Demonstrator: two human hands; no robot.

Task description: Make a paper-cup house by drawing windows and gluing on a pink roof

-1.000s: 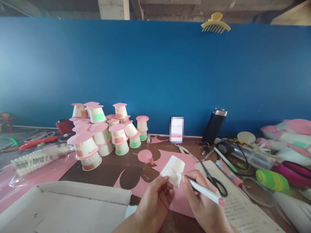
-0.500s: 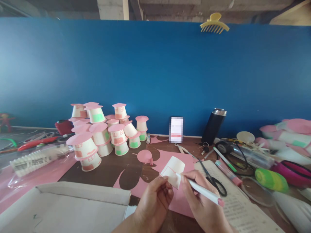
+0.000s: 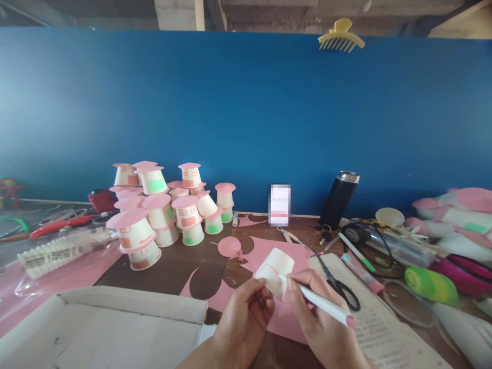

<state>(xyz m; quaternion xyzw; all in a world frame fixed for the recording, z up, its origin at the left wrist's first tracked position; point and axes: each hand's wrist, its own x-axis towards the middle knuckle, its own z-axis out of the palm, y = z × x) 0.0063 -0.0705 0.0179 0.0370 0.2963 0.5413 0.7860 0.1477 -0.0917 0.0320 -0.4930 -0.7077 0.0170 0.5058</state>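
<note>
My left hand (image 3: 243, 322) is closed round the rim end of a white paper cup (image 3: 277, 268), holding it tilted over the pink paper sheet (image 3: 286, 318). Red lines are drawn on the cup's side. My right hand (image 3: 321, 322) grips a white marker pen with a pink end (image 3: 325, 305), and its tip touches the cup's side. Both hands are low in the middle of the view, just right of the cardboard box.
A pile of finished cup houses with pink roofs (image 3: 165, 212) stands at the left. Scissors (image 3: 336, 287), pens, a black flask (image 3: 338, 200), a printed sheet (image 3: 374, 323) and clutter lie right. An open cardboard box (image 3: 100, 328) sits front left. A blue wall stands behind.
The pen tip and the cup barely shift; the hands stay in the same place.
</note>
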